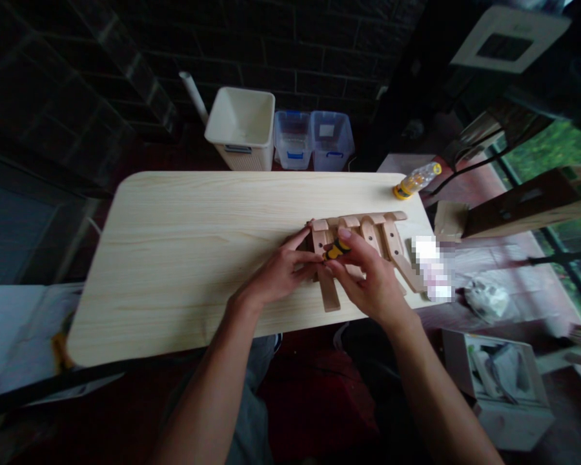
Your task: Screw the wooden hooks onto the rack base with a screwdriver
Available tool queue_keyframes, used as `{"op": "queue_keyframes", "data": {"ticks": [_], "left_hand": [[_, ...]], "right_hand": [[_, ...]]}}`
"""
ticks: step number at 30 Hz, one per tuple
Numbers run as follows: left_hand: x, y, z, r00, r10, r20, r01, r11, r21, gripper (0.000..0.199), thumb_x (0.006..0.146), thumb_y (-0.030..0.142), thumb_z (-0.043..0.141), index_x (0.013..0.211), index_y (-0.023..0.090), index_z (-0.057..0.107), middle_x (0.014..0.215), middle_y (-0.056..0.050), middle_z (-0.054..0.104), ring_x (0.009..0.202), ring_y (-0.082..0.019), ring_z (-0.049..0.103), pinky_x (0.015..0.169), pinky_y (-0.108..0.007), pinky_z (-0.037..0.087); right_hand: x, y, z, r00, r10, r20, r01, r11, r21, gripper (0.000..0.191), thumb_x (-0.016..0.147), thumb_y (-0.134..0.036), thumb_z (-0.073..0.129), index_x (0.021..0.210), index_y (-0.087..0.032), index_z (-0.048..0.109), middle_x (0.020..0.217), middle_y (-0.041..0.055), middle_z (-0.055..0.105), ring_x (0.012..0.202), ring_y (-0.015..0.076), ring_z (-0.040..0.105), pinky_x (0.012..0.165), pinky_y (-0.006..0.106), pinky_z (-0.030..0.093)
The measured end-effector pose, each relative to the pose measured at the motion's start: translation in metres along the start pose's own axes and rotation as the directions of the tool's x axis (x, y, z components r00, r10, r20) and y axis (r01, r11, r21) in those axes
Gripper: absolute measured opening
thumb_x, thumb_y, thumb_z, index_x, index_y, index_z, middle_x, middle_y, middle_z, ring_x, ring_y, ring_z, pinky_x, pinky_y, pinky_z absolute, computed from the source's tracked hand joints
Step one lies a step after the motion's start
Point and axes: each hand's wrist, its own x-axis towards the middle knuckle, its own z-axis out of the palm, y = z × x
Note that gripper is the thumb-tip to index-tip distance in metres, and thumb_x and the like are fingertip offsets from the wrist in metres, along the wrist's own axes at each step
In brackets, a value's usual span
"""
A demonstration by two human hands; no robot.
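My right hand [370,284] is closed around a short screwdriver [337,249] with a yellow and black handle. The screwdriver slants down over the left part of a light wooden slatted frame [396,245], whose curved pieces have dark holes. My left hand [283,268] grips the frame's left end, one finger stretched to its far corner and the other fingertips beside the screwdriver's lower end. Whether a screw sits under the tip is hidden by my fingers. One wooden slat [329,294] sticks out toward me between my hands.
The frame lies on a pale wooden table [184,239]. A clear bottle with yellow ends [416,181] stands at the far right corner. Beyond the far edge are a cream bin [242,119] and two clear plastic boxes [332,139]. A white box [503,381] stands low at right.
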Motion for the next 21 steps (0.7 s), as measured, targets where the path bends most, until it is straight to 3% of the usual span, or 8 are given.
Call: {"op": "queue_keyframes", "data": {"ticks": [10, 21], "left_hand": [[-0.0002, -0.0002, 0.0008, 0.999, 0.033, -0.018, -0.033, 0.999, 0.039, 0.023, 0.104, 0.041, 0.067, 0.113, 0.032, 0.086, 0.18, 0.004, 0.033, 0.163, -0.029, 0.043, 0.136, -0.051, 0.039], [-0.0008, 0.0013, 0.0002, 1.0, 0.017, -0.011, -0.017, 0.998, 0.062, 0.021, 0.104, 0.04, 0.068, 0.112, 0.032, 0.086, 0.18, 0.005, 0.035, 0.162, -0.03, 0.044, 0.136, -0.048, 0.039]], "right_hand": [[0.0031, -0.0011, -0.0017, 0.998, -0.055, 0.008, 0.055, 0.998, -0.039, 0.068, 0.103, -0.015, 0.064, 0.163, -0.04, 0.045, 0.14, 0.0042, 0.074, 0.109, 0.0209, 0.082, 0.097, 0.039, 0.074], [0.0032, -0.0026, -0.0005, 0.997, -0.069, 0.018, 0.069, 0.997, -0.028, 0.065, 0.105, -0.016, 0.06, 0.163, -0.04, 0.045, 0.14, 0.0034, 0.074, 0.11, 0.0202, 0.082, 0.091, 0.035, 0.075]]}}
